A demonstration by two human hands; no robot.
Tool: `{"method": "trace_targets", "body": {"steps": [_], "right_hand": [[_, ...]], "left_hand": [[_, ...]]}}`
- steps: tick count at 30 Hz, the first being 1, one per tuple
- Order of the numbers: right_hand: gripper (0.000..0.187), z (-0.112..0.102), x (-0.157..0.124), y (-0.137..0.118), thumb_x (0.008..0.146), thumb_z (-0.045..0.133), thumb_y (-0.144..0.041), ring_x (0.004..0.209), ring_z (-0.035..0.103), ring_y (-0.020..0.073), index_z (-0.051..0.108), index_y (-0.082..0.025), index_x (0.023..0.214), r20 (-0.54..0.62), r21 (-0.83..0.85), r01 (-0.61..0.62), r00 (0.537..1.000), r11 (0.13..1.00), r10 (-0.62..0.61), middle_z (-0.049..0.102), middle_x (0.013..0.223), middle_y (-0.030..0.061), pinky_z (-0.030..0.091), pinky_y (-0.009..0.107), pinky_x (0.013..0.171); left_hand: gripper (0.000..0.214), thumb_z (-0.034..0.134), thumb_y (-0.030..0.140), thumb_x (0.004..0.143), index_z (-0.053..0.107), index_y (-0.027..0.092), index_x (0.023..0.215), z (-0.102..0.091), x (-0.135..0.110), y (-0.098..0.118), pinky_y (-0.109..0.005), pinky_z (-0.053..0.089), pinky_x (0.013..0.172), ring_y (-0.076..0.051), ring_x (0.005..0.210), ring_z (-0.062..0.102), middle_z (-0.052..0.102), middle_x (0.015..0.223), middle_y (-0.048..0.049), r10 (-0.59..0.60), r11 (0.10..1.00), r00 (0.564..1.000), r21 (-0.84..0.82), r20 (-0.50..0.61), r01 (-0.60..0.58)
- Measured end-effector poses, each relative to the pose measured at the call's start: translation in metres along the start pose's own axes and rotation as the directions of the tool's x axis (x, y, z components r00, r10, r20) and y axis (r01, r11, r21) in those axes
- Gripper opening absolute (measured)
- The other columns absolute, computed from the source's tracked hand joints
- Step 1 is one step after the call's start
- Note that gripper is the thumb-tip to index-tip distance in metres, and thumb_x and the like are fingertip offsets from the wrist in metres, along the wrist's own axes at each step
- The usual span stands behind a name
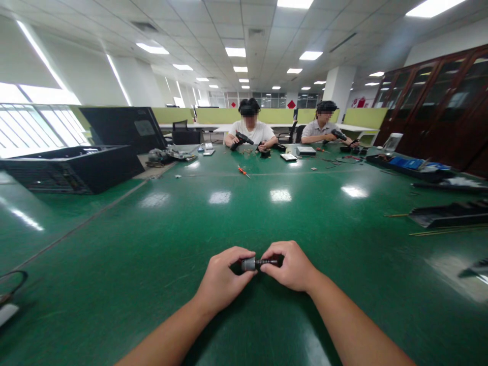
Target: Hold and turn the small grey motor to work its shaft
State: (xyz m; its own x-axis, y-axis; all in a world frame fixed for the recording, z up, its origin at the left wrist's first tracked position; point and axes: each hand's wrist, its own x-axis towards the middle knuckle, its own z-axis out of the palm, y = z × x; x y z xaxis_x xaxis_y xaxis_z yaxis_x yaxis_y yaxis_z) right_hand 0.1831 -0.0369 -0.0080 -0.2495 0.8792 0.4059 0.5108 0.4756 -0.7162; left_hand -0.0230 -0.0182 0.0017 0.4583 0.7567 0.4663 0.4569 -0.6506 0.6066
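My left hand (223, 278) and my right hand (290, 265) meet low over the green table (160, 239), near its front edge. Between them they hold a small tool (254, 263) with a grey metal collar and a dark shaft. The left fingers pinch the grey end. The right fingers close over the dark end, which hides the rest of it. Both hands are closed on it, and both forearms reach in from the bottom of the view.
An open black computer case (72, 170) lies at the left. Across the table two people sit, each holding a power screwdriver, with small parts and a red-handled screwdriver (243, 171) in front of them. Black panels (446, 214) lie at the right; a cable (11, 287) at the far left.
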Motion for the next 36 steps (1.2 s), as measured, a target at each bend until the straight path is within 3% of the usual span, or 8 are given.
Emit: {"method": "trace_targets", "body": {"steps": [36], "right_hand": [[0.005, -0.0006, -0.001, 0.0013, 0.072, 0.071, -0.019, 0.064, 0.06, 0.0143, 0.073, -0.018, 0.077, -0.006, -0.007, -0.003, 1.0, 1.0, 0.003, 0.068, 0.07, 0.0011, 0.042, 0.024, 0.061]], "left_hand": [[0.021, 0.073, 0.018, 0.074, 0.071, 0.022, 0.095, -0.0005, -0.0013, -0.0008, -0.027, 0.052, 0.077, -0.017, 0.083, 0.067, 0.072, 0.091, -0.0012, -0.01, 1.0, 1.0, -0.018, -0.012, 0.009]]}}
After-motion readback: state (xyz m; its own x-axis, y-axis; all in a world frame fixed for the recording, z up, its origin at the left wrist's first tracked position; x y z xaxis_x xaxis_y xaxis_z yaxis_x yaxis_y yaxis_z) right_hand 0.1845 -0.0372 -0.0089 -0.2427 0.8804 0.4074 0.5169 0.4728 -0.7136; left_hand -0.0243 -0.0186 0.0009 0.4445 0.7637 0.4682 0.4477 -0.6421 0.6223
